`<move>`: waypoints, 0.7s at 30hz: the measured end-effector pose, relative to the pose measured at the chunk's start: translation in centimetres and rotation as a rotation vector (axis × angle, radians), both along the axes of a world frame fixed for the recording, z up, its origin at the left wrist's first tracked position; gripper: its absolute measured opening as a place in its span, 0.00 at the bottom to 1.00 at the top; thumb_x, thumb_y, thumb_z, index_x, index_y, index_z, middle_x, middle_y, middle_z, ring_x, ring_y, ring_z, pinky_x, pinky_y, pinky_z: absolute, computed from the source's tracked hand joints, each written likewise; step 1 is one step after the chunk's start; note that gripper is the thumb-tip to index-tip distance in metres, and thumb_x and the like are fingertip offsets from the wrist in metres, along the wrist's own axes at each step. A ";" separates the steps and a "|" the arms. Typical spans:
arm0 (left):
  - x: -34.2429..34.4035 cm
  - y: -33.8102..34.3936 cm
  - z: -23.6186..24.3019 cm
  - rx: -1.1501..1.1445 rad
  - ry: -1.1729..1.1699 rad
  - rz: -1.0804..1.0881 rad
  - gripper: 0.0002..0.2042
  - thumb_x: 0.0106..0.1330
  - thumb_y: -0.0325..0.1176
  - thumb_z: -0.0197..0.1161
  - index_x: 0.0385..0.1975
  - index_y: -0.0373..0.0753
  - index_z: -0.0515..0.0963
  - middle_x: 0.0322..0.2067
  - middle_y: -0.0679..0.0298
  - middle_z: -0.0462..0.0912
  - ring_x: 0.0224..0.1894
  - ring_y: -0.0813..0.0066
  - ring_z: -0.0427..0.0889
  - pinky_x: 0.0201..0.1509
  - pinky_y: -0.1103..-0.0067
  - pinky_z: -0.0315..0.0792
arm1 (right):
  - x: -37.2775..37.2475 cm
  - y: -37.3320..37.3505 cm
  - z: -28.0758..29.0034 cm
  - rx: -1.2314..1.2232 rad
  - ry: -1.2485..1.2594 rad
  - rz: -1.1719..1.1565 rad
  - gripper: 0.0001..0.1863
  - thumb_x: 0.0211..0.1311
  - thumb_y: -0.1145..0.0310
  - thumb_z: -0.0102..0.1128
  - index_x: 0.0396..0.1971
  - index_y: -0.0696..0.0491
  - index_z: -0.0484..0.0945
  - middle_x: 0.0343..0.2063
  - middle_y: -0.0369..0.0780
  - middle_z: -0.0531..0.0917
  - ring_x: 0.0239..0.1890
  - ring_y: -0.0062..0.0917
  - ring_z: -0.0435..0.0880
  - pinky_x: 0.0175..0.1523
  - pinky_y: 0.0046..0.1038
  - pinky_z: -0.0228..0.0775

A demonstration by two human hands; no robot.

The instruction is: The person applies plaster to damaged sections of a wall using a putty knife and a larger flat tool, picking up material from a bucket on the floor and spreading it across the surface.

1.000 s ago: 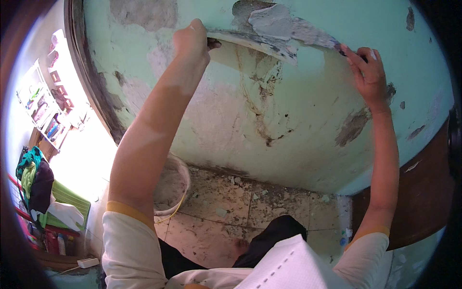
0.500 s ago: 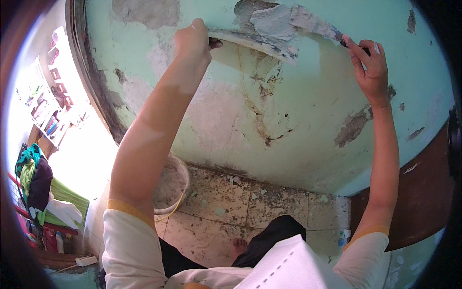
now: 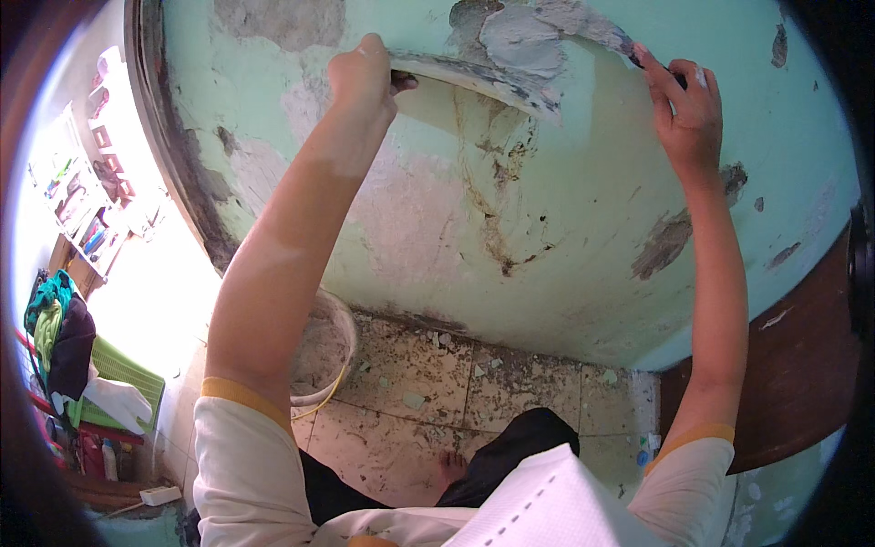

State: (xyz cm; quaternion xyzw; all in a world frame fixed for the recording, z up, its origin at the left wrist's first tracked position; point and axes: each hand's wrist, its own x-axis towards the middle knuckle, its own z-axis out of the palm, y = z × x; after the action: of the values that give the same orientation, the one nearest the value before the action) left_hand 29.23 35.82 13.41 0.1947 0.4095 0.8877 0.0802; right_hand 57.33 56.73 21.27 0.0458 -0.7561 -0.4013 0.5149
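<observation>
**Up High on the Green Wall with Two Tools**

Right now both my arms reach up to the green wall (image 3: 583, 210). My left hand (image 3: 363, 80) is closed tight around the handle of a long flat plaster board (image 3: 474, 77). The board sticks out from my fist toward the right, and its long edge lies against the wall. Grey plaster (image 3: 510, 41) sits on top of it, and more grey plaster is smeared on the wall just above.

My right hand (image 3: 684, 114) is closed around a small scraper (image 3: 629, 50). Its thin blade points up and to the left. I cannot tell if the tip touches the wall or only the wet grey patch. The two tools are near each other, with the grey patch between them.

The wall has brown cracks and bare spots where the paint is gone. Down below, a white bucket (image 3: 321, 351) stands on the dirty tile floor (image 3: 437, 401), just beside my left arm. A dark brown door (image 3: 793, 365) is on the right. Far off on the left, clothes hang over a green basket (image 3: 118, 378).
</observation>
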 end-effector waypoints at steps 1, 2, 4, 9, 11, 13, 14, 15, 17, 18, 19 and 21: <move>-0.1 -0.1 -0.1 -0.003 -0.007 0.001 0.11 0.63 0.28 0.49 0.33 0.24 0.71 0.31 0.49 0.77 0.25 0.59 0.78 0.22 0.67 0.75 | 0.3 -0.1 -0.1 -0.018 0.010 -0.001 0.26 0.59 0.71 0.62 0.57 0.34 0.80 0.33 0.38 0.77 0.35 0.33 0.75 0.43 0.34 0.70; -0.2 -0.2 -0.2 -0.005 -0.014 0.002 0.11 0.63 0.28 0.49 0.33 0.24 0.71 0.31 0.49 0.77 0.25 0.59 0.78 0.21 0.67 0.75 | 0.5 -0.3 -0.5 -0.038 0.021 -0.003 0.25 0.59 0.71 0.62 0.57 0.34 0.80 0.33 0.38 0.77 0.36 0.33 0.75 0.43 0.34 0.70; -0.4 -0.4 -0.8 0.013 0.000 -0.009 0.11 0.63 0.29 0.49 0.33 0.23 0.71 0.31 0.49 0.77 0.24 0.59 0.78 0.21 0.67 0.75 | 0.7 -0.5 -1.2 -0.074 0.042 -0.007 0.25 0.59 0.71 0.62 0.57 0.34 0.80 0.33 0.38 0.77 0.36 0.34 0.75 0.43 0.34 0.70; -0.4 -0.5 -1.3 0.000 -0.005 -0.031 0.11 0.64 0.29 0.50 0.33 0.23 0.71 0.31 0.48 0.77 0.24 0.58 0.78 0.21 0.67 0.75 | -0.4 -0.7 -3.4 -0.093 -0.082 0.029 0.24 0.61 0.70 0.62 0.58 0.35 0.80 0.33 0.39 0.77 0.36 0.35 0.74 0.44 0.34 0.69; -0.5 -0.9 -1.6 -0.003 -0.019 -0.021 0.11 0.64 0.29 0.50 0.33 0.23 0.71 0.31 0.48 0.77 0.24 0.59 0.79 0.20 0.67 0.74 | -0.6 -0.3 -3.5 -0.097 -0.068 0.016 0.23 0.62 0.69 0.61 0.58 0.35 0.80 0.33 0.39 0.77 0.36 0.35 0.74 0.44 0.34 0.69; -0.5 -1.4 -2.1 0.002 -0.018 -0.037 0.11 0.64 0.29 0.51 0.33 0.24 0.71 0.31 0.48 0.77 0.24 0.59 0.79 0.21 0.68 0.74 | 0.0 0.9 -2.9 -0.074 -0.003 0.010 0.22 0.63 0.68 0.61 0.58 0.36 0.80 0.34 0.39 0.77 0.36 0.34 0.74 0.44 0.35 0.68; -0.6 -1.7 -2.4 0.007 -0.020 -0.045 0.11 0.64 0.29 0.51 0.33 0.24 0.71 0.31 0.48 0.77 0.24 0.59 0.79 0.21 0.68 0.74 | 0.3 1.3 -2.6 -0.076 0.036 -0.004 0.22 0.64 0.67 0.61 0.58 0.36 0.80 0.33 0.38 0.77 0.36 0.33 0.74 0.44 0.35 0.68; -0.9 -2.1 -2.7 0.019 -0.015 -0.048 0.11 0.64 0.30 0.51 0.33 0.24 0.72 0.31 0.48 0.77 0.24 0.59 0.79 0.22 0.68 0.75 | 0.6 1.5 -2.2 -0.078 0.077 -0.017 0.21 0.65 0.67 0.61 0.58 0.36 0.80 0.33 0.38 0.77 0.36 0.33 0.74 0.44 0.35 0.68; -1.4 -3.0 -3.9 0.031 -0.018 -0.052 0.11 0.64 0.30 0.52 0.33 0.24 0.72 0.31 0.49 0.78 0.25 0.59 0.79 0.23 0.67 0.75 | 0.8 1.3 -2.1 -0.071 0.116 0.010 0.19 0.66 0.67 0.60 0.57 0.37 0.80 0.31 0.39 0.77 0.35 0.32 0.74 0.45 0.33 0.68; -1.9 -3.5 -4.3 0.025 -0.010 -0.062 0.10 0.65 0.30 0.54 0.35 0.26 0.73 0.31 0.49 0.79 0.26 0.58 0.80 0.25 0.68 0.75 | 0.6 1.2 -2.4 -0.089 0.135 0.028 0.19 0.67 0.68 0.60 0.57 0.39 0.80 0.33 0.39 0.78 0.36 0.31 0.75 0.45 0.33 0.69; -2.3 -4.5 -5.0 0.015 -0.009 -0.069 0.10 0.65 0.30 0.55 0.37 0.27 0.73 0.32 0.50 0.80 0.27 0.58 0.81 0.27 0.69 0.76 | 0.5 0.7 -3.1 -0.113 0.145 0.048 0.19 0.67 0.68 0.60 0.57 0.42 0.80 0.34 0.39 0.80 0.37 0.31 0.76 0.46 0.33 0.69; -3.6 -6.5 -7.5 -0.052 0.058 -0.017 0.12 0.65 0.31 0.57 0.43 0.30 0.74 0.38 0.50 0.81 0.35 0.55 0.82 0.35 0.68 0.77 | -0.7 -0.3 -6.0 -0.208 0.109 0.148 0.18 0.67 0.70 0.60 0.57 0.46 0.80 0.37 0.40 0.82 0.39 0.31 0.77 0.48 0.32 0.70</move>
State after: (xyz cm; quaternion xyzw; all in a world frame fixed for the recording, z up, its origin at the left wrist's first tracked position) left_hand 25.67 29.31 5.94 0.2216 0.4327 0.8701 0.0810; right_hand 56.66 56.40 15.31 0.0260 -0.7591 -0.2833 0.5855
